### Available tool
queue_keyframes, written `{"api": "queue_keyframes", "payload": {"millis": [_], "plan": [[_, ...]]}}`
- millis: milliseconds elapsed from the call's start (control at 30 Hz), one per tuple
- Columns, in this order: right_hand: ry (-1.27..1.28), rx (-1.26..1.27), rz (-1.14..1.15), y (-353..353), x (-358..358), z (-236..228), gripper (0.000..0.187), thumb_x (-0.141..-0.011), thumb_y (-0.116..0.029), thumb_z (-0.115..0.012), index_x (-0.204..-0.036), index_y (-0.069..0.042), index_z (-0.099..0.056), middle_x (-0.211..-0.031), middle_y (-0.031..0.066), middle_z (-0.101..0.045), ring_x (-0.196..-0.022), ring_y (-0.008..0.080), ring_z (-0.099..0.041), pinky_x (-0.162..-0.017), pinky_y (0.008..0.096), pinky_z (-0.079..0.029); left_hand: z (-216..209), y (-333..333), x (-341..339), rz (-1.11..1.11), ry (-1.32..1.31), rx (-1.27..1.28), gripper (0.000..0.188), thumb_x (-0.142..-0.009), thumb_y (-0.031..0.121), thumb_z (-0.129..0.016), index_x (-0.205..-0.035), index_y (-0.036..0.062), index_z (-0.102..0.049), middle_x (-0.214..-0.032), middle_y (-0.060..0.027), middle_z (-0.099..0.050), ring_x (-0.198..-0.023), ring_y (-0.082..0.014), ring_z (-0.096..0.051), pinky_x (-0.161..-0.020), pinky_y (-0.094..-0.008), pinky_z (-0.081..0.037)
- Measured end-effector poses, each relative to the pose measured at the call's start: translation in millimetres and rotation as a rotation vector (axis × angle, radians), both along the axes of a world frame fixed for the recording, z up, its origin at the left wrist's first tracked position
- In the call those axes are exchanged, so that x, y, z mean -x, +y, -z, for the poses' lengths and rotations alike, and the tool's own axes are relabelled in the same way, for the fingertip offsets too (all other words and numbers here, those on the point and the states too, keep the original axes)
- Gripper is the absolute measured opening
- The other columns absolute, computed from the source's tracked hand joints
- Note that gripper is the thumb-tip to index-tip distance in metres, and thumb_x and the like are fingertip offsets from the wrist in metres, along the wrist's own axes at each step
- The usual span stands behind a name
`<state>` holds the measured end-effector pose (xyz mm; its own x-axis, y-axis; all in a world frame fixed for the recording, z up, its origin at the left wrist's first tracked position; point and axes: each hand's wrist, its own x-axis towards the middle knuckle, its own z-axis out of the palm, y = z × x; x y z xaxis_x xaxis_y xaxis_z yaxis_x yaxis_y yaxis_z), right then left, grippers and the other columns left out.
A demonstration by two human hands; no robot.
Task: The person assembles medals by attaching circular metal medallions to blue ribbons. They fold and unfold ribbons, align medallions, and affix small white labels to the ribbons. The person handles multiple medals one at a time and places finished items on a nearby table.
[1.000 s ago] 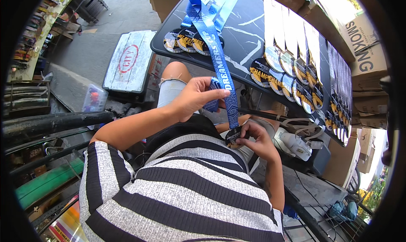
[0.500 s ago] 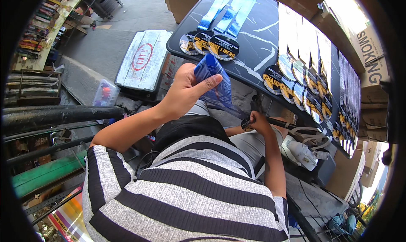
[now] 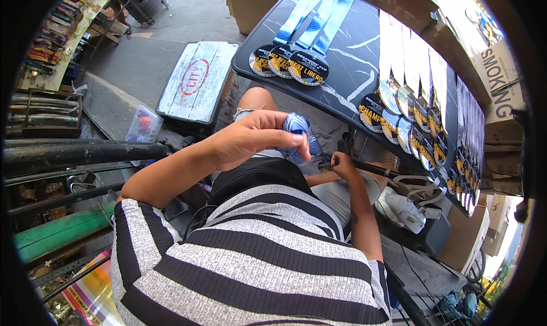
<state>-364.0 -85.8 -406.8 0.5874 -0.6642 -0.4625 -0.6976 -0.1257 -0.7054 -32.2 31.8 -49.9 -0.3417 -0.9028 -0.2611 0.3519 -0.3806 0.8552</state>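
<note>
In front of my waist, my left hand (image 3: pixel 266 137) pinches a blue patterned ribbon (image 3: pixel 295 123) that curls over between thumb and fingers. Lower and to the right, my right hand (image 3: pixel 345 166) is closed on a dark medal (image 3: pixel 325 163) at the ribbon's other end, seen mostly edge-on. Beyond my hands stands a black marble-patterned table (image 3: pixel 353 58). Three round medals (image 3: pixel 308 68) with light-blue ribbons (image 3: pixel 311 21) overlap near its left corner. A cluster of medals (image 3: pixel 373 114) on white ribbons lies farther right, followed by medals on grey ribbons (image 3: pixel 470 115).
A white wooden-topped box (image 3: pixel 194 81) stands left of the table, beside a clear plastic container (image 3: pixel 145 125). Black metal bars (image 3: pixel 85 156) run along my left. A white bottle-like object (image 3: pixel 403 209) is under the table's right side. Cardboard boxes (image 3: pixel 498 92) stack at the far right.
My left hand has moved down and to the right, toward my right hand. The ribbon, held up as a flat loop before, now bunches and curls in it. My right hand stays nearly in place.
</note>
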Motion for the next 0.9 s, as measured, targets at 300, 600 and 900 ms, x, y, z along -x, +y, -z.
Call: {"api": "queue_keyframes", "payload": {"millis": [300, 600, 900], "plan": [[-0.058, 0.436, -0.176, 42.6, -79.3, -330.8, 0.025, -0.096, -0.023, -0.059, -0.091, 0.001, -0.064, -0.079, 0.0216, -0.065, -0.081, 0.0398, -0.065, -0.073, 0.0458, -0.049, 41.6, 4.4, -1.3, -0.008, 0.218, -0.241, 0.036, -0.105, 0.025, -0.047, -0.123, -0.0041, -0.059, -0.094, -0.0109, -0.072, -0.101, -0.0207, -0.068, -0.098, -0.0333, -0.049], [0.013, 0.96, -0.116, -32.6, -203.0, -333.0, 0.064, -0.086, -0.046, -0.07, -0.133, -0.007, -0.052, -0.119, 0.0264, -0.055, -0.108, 0.0443, -0.054, -0.09, 0.0507, -0.045, 64.4, -2.9, 32.0, -0.046, 0.136, -0.135, 0.02, -0.097, 0.016, -0.059, -0.106, -0.0014, -0.064, -0.093, -0.0116, -0.071, -0.079, -0.0216, -0.071, -0.073, -0.0328, -0.06], [-0.138, 0.868, -0.091, -44.8, -180.5, -333.0, 0.057, -0.085, -0.034, -0.073, -0.131, -0.008, -0.054, -0.115, 0.0252, -0.058, -0.104, 0.0432, -0.057, -0.089, 0.0496, -0.046, 59.1, -14.0, 15.7, -0.147, 0.247, -0.36, 0.043, -0.096, 0.048, -0.059, -0.104, 0.0071, -0.065, -0.089, -0.0073, -0.07, -0.071, -0.0156, -0.067, -0.066, -0.0324, -0.055]]}}
